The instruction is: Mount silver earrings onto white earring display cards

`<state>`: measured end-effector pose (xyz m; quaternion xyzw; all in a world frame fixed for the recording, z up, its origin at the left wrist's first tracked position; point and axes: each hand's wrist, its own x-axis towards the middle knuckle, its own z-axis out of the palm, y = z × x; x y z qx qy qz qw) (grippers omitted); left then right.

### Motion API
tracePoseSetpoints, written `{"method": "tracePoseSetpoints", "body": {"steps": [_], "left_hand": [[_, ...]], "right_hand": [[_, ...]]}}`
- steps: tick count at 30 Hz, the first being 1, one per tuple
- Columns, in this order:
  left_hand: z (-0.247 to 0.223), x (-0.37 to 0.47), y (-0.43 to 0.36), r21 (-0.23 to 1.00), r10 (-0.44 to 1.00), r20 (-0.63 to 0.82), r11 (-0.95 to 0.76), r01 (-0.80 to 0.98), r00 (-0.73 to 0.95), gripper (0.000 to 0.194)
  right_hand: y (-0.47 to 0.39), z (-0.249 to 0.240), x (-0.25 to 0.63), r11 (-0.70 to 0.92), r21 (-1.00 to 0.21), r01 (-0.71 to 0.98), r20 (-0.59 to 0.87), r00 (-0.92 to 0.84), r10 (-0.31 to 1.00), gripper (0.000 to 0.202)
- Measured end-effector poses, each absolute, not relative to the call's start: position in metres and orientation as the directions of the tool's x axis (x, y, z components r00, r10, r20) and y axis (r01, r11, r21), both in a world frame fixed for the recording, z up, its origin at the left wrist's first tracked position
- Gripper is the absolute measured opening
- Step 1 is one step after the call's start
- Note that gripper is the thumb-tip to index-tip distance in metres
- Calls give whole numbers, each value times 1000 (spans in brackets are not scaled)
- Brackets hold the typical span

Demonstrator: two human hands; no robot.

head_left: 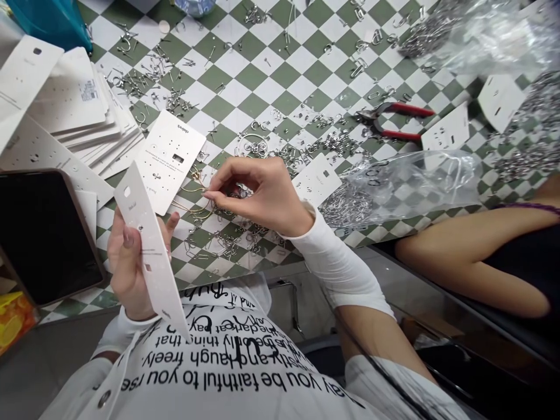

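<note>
My left hand (126, 262) grips a white jewelry card (151, 256), thumb on its printed face, and holds it tilted above the table's front edge. Small holes and printed text show on the card. Over the scattered metal pieces, my right hand (258, 189) is closed in a pinch, thumb and forefinger pressed together. Whatever lies between those fingertips is too small to make out. Thin gold-coloured wire loops (186, 207) lie close to the pinching fingertips. Just behind the held card, another printed card (168, 151) rests flat on the table.
A stack of white cards (83, 111) and a dark phone (48, 233) stand at the left. Red-handled pliers (394, 119) lie at right, near clear plastic bags (420, 181) of metal pieces. Small findings litter the checkered table (271, 52). Another person's arm (476, 251) rests at the right edge.
</note>
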<state>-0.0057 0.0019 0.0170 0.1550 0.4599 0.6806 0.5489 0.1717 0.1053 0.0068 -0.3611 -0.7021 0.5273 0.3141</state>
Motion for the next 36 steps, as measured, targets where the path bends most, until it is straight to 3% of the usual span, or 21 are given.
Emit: {"method": "tracePoseSetpoints", "body": {"steps": [4, 10, 15, 20, 23, 25, 27, 31, 36], "left_hand": [[19, -1, 2, 868, 832, -282, 9, -497, -477, 26], [20, -1, 4, 866, 840, -297, 37, -499, -454, 31], [10, -2, 1, 896, 843, -265, 35, -442, -469, 31], [16, -5, 4, 870, 780, -140, -198, -452, -610, 12], [27, -6, 5, 841, 793, -188, -175, -512, -580, 49], [31, -6, 4, 837, 781, -215, -162, -522, -587, 63], [31, -6, 2, 845, 771, -233, -140, -515, -592, 58], [21, -7, -1, 873, 777, -170, -167, -459, -606, 20], [20, -7, -8, 850, 803, -92, -245, -467, -589, 11]], "right_hand": [[104, 6, 174, 123, -985, 124, 40, -525, 850, 18], [106, 4, 176, 83, -994, 68, 37, -507, 861, 28], [106, 4, 176, 265, -956, 126, 159, -539, 827, 18], [106, 4, 178, 438, -817, 374, 207, -519, 829, 14], [106, 3, 178, 527, -686, 502, 240, -527, 815, 12], [103, 3, 177, 580, -625, 523, 278, -546, 791, 12], [97, 5, 175, 616, -628, 476, 279, -602, 748, 8], [79, 9, 169, 602, -708, 369, 170, -739, 652, 5], [67, 7, 161, 571, -691, 443, 90, -731, 676, 4]]}}
